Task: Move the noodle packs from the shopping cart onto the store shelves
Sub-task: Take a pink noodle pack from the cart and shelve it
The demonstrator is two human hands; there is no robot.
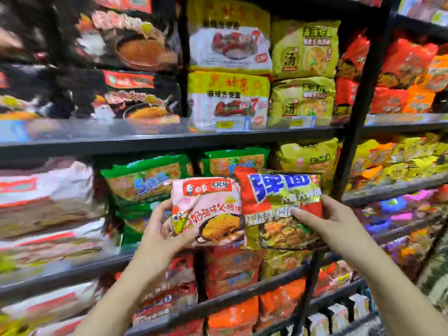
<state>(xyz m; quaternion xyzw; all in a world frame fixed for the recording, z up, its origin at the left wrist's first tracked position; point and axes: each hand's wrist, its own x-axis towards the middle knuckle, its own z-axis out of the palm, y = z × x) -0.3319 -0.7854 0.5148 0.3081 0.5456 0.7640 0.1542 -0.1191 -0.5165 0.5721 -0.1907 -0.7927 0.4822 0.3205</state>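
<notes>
My left hand [161, 229] grips a pink noodle pack [206, 209] by its left edge, thumb on the front. My right hand [324, 221] holds a red and yellow noodle pack [278, 209] with blue lettering, thumb across its front. Both packs are upright, side by side and slightly overlapping, held in front of the middle shelf [72, 265] where green noodle packs [145, 178] lie stacked. The shopping cart is out of view.
Dark metal shelves [169, 139] filled with noodle multipacks cover the whole view: black packs [131, 44] upper left, yellow packs [303, 52] upper middle, orange ones [407, 69] at right. A black upright post [363, 98] divides the bays. Pink-white packs [43, 190] lie left.
</notes>
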